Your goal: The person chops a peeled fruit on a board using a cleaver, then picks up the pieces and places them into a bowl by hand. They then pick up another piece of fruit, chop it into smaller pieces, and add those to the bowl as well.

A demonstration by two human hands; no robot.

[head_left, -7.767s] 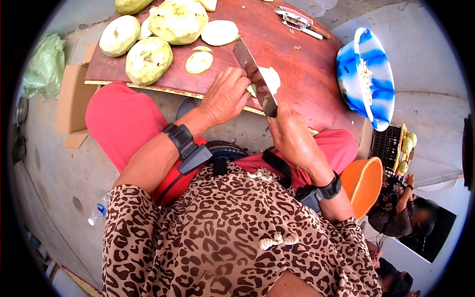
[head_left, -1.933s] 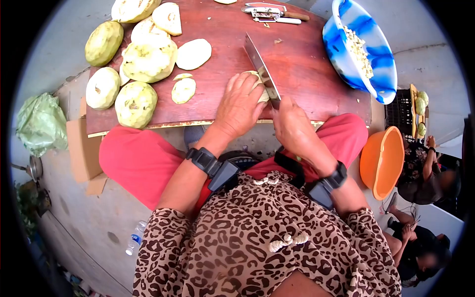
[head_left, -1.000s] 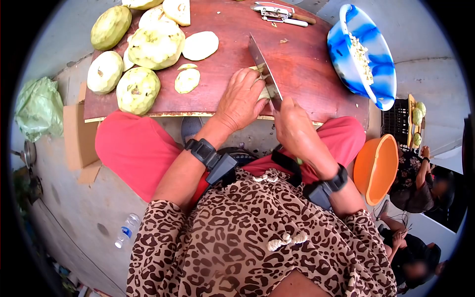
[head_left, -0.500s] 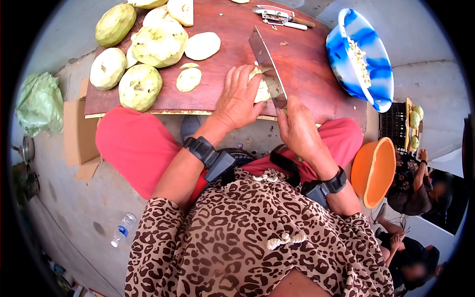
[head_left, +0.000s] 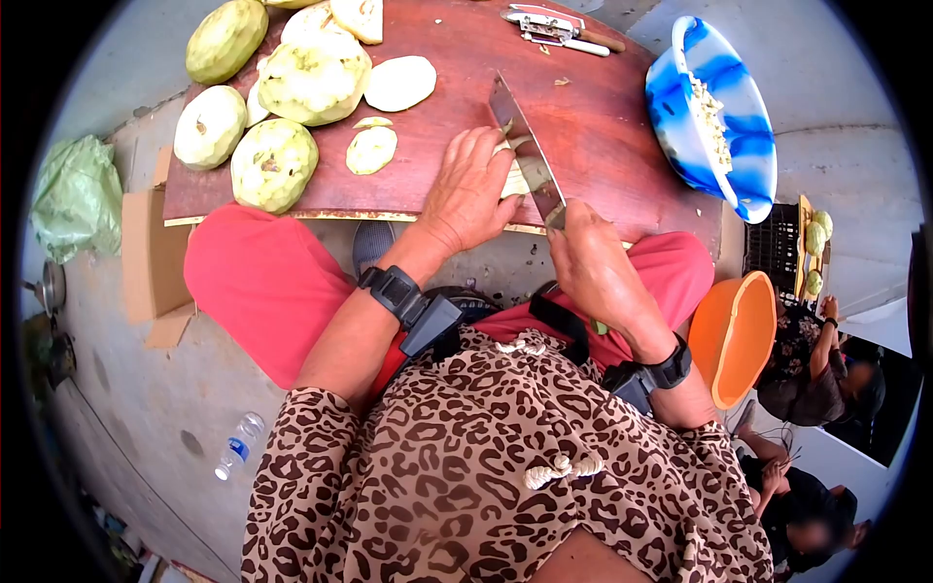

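My right hand (head_left: pixel 598 262) is closed round the handle of a cleaver (head_left: pixel 528 146), whose broad blade points away from me over the red-brown board (head_left: pixel 622 126). My left hand (head_left: pixel 468 189) presses down on a pale cut vegetable piece (head_left: pixel 515 181), fingers wrapped over it, right beside the blade. Most of that piece is hidden under the fingers and behind the blade. Left of my hand lie a small slice (head_left: pixel 371 152) and a larger round slice (head_left: pixel 400 84). Several peeled pale-green, gourd-like vegetables (head_left: pixel 313 82) are grouped at the board's left end.
A blue-and-white bowl (head_left: pixel 671 126) with chopped pale bits stands at the right. Peelers and a knife (head_left: pixel 564 31) lie at the board's far edge. An orange basin (head_left: pixel 731 340), a black crate (head_left: pixel 770 241) and two other people are at the right; a cardboard box (head_left: pixel 151 255) stands left.
The cleaver and my right hand have shifted slightly toward me, with the blade still beside my left fingers. My left hand stays on the vegetable piece.
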